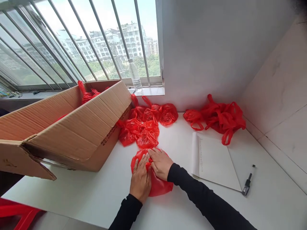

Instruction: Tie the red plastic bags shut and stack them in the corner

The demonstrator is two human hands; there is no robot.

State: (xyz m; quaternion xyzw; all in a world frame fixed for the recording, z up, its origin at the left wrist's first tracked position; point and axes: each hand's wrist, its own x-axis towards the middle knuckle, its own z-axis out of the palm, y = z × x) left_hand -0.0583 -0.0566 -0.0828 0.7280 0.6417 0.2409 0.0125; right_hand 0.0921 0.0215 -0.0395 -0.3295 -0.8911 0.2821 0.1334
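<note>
A red plastic bag [158, 187] lies flat on the white table [96, 191] in front of me. My left hand [140, 179] rests on its left half with fingers stretched out flat. My right hand [160, 163] lies on its upper part, fingers extended and pressing down near the bag's top. Both arms wear black sleeves. Just beyond the hands sits a cluster of tied red bags [146, 123].
A big open cardboard box [72, 134] holding red bags stands at the left. A loose heap of red bags [219, 118] lies at the back right. A white notepad [213, 159] and a black marker [248, 184] lie at right. A water bottle [135, 75] stands on the windowsill.
</note>
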